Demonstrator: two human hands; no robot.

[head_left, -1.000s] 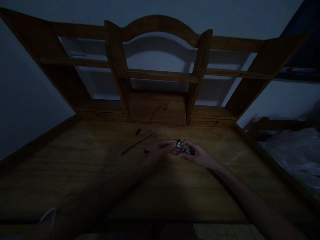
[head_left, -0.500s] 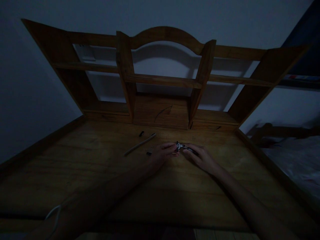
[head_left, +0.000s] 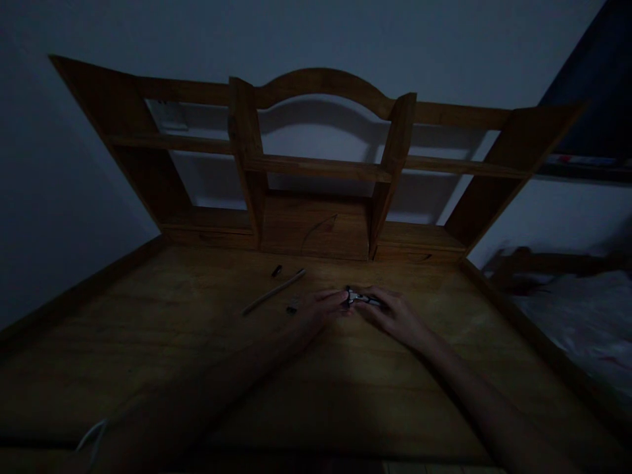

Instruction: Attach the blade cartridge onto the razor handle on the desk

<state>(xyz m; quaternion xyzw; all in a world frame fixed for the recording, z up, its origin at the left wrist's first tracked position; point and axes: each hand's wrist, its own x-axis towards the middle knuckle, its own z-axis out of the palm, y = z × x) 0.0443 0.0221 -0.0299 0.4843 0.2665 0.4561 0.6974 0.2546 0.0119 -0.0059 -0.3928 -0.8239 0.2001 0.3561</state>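
Note:
Between my two hands, above the wooden desk, is a razor with a silver neck and a dark head and handle. My left hand is closed at the head end, with fingertips pinched against it. My right hand grips the handle, thumb and fingers on either side of it. A small dark piece lies beside my left hand. Beyond it rest a thin stick-like rod with a dark end and another small black piece. The dim light hides finer detail.
A wooden desk spreads under both arms, with raised side edges. At its back stands a wooden shelf unit with small drawers. A pale cord or band is at my left forearm. Plastic-looking material lies beyond the right edge.
The view has shifted slightly, so the shelf and desk back sit lower in the picture. Both hands keep hold of the razor; the right fingers have moved a little closer to its head.

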